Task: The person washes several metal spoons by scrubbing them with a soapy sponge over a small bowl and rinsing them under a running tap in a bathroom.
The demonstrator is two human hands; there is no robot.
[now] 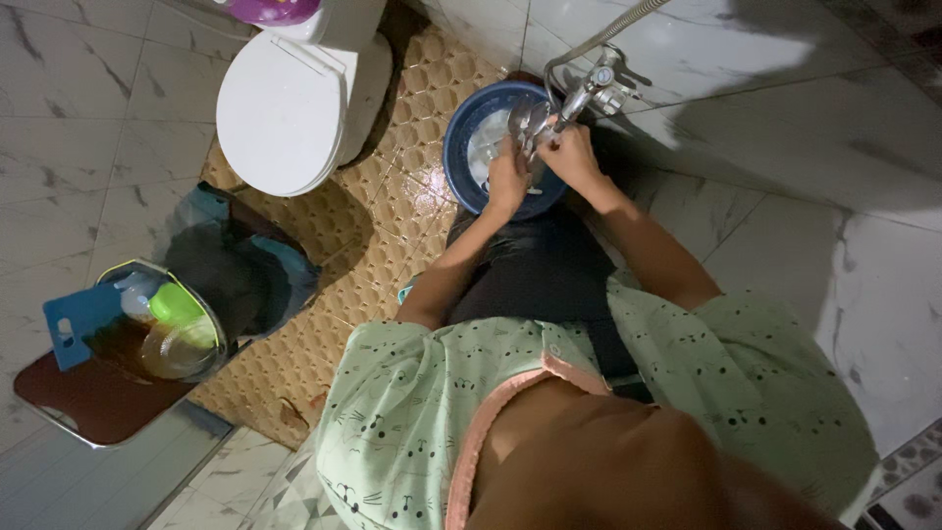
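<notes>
both hands, left hand (507, 177) and right hand (569, 154), are closed around metal spoons (530, 123) over the blue basin (461, 147) on the floor under the tap (589, 88), rinsing seemingly midway, while other items wait in a tub (211, 324) beside the toilet (285, 108).

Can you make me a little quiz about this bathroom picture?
1. True or false: both hands are over the round blue plastic basin.
2. What stands left of the basin? A) white toilet with its lid shut B) a red bucket C) a wooden chair
3. What shiny thing does the right hand touch?

Key: 1. True; the left hand is there too. 2. A. 3. The silver metal tap.
</notes>
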